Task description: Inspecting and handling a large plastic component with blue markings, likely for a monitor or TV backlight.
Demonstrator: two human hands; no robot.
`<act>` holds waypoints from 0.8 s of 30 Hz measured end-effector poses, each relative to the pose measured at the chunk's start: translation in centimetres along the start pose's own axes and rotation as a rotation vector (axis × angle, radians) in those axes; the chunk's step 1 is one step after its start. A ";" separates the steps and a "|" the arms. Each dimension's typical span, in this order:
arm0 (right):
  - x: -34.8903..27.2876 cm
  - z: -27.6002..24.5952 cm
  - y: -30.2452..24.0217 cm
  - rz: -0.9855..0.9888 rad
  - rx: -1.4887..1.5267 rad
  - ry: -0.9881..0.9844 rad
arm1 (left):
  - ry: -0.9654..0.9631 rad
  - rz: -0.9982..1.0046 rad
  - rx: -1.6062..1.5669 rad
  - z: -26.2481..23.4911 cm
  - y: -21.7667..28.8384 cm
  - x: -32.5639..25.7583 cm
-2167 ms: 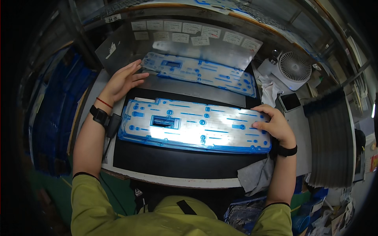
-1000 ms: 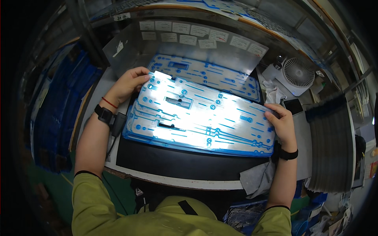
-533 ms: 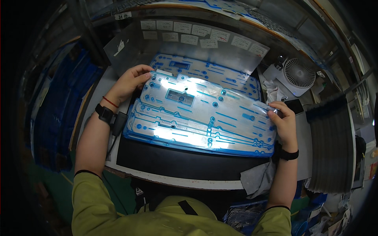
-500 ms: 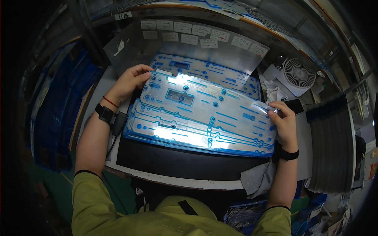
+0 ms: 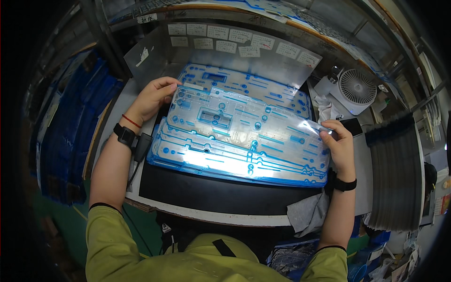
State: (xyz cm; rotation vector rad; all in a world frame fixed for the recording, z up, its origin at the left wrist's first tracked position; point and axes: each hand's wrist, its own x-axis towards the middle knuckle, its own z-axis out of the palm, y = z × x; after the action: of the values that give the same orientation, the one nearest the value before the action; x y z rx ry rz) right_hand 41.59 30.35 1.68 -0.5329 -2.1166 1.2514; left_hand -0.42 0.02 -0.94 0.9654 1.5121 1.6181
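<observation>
Between my hands is a thin, shiny, see-through sheet (image 5: pixel 277 127) with blue outlines, slots and round marks. My left hand (image 5: pixel 156 97) pinches its upper left corner between thumb and fingers. At its right edge, my right hand (image 5: pixel 339 143) holds it the same way. The sheet lies tilted over a stack of similar blue-marked sheets (image 5: pixel 188 160), whose front edges fan out toward me. Farther back, another blue-marked sheet (image 5: pixel 263 82) lies partly hidden beneath it. Bright glare covers part of the stack.
A black mat (image 5: pixel 211 192) lies under the stack. On the right are a grey cloth (image 5: pixel 307 214), a white fan (image 5: pixel 357 91) and a thick bundle of dark sheets (image 5: pixel 394 174). A metal panel (image 5: pixel 159 54) with paper labels stands behind. Blue sheets (image 5: pixel 77 127) hang at left.
The held sheet has shifted slightly in tilt, and the glare on its upper left part has faded. Both hands keep their hold in nearly the same places.
</observation>
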 end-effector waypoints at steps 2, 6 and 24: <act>-0.1 0.0 0.1 0.062 0.009 0.011 | -0.016 0.007 0.022 -0.2 0.0 0.0; -0.3 0.2 -0.2 0.124 0.030 0.044 | -0.044 -0.074 -0.067 1.0 0.8 -0.2; 0.5 -0.5 1.3 0.190 0.248 0.183 | 0.113 -0.067 0.021 0.7 0.4 0.2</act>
State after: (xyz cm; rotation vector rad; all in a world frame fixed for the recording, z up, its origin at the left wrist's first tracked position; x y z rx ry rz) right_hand 41.59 31.62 0.92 -0.7213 -1.7618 1.4849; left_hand 0.14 0.54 -0.52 0.8378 1.6224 1.6357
